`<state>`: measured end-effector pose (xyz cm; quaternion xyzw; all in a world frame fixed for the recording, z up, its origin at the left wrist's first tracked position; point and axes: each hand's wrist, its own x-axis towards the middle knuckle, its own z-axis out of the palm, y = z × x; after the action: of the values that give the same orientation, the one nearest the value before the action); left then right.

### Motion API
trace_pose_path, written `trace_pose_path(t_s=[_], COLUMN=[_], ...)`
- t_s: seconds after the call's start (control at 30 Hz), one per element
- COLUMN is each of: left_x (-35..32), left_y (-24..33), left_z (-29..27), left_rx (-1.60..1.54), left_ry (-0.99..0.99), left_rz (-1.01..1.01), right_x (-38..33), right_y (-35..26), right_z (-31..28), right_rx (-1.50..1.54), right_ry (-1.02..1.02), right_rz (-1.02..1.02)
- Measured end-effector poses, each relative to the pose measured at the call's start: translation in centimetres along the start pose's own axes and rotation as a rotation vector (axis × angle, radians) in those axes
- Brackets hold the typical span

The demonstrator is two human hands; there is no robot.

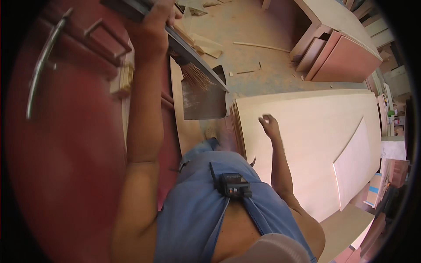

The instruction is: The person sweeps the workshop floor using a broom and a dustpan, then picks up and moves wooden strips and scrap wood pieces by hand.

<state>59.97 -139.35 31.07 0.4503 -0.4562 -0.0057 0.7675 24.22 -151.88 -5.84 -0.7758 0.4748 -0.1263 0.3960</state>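
Note:
My left hand (pixel 158 19), raised at the upper left, is wrapped round a long dark grey bar (pixel 193 57). The bar slants down to the right, over a dark metal pan-like sheet (pixel 206 103) and straw broom bristles (pixel 196 78). Whether the bar joins the sheet, I cannot tell. My right hand (pixel 269 126) hangs above a stack of pale plywood sheets (pixel 302 114). Its fingers are loosely curled, the thumb stands apart from them, and nothing shows between them.
On the left stands a large red surface (pixel 74 166) with a shiny curved metal handle (pixel 46 61). Reddish panels (pixel 346 59) lean against a wooden cabinet (pixel 333 17) at the far right. Scraps and a thin wooden strip (pixel 262 46) lie on the dusty floor.

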Motion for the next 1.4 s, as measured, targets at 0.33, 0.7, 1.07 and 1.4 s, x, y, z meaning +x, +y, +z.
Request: trace_pose_path(t_s=[0.33, 0.7, 1.07, 1.4], left_x=[14.5, 24.6, 39.1, 50.3], left_y=[-9.9, -21.1, -47.1, -69.9], left_z=[-1.2, 0.5, 6.1, 8.4], left_rx=[-0.050, -0.038, 0.093, 0.132], left_ry=[0.132, 0.161, 0.292, 0.406], left_rz=[0.107, 0.185, 0.026, -0.021], right_x=[5.3, 26.3, 47.0, 75.0], right_y=[1.5, 0.7, 11.4, 7.0], right_z=[3.2, 3.2, -3.2, -13.9], right_rx=[0.025, -0.167, 0.079, -0.029], right_ry=[-0.066, -0.168, -0.057, 0.067], right_rz=[0.275, 0.181, 0.496, 0.355])
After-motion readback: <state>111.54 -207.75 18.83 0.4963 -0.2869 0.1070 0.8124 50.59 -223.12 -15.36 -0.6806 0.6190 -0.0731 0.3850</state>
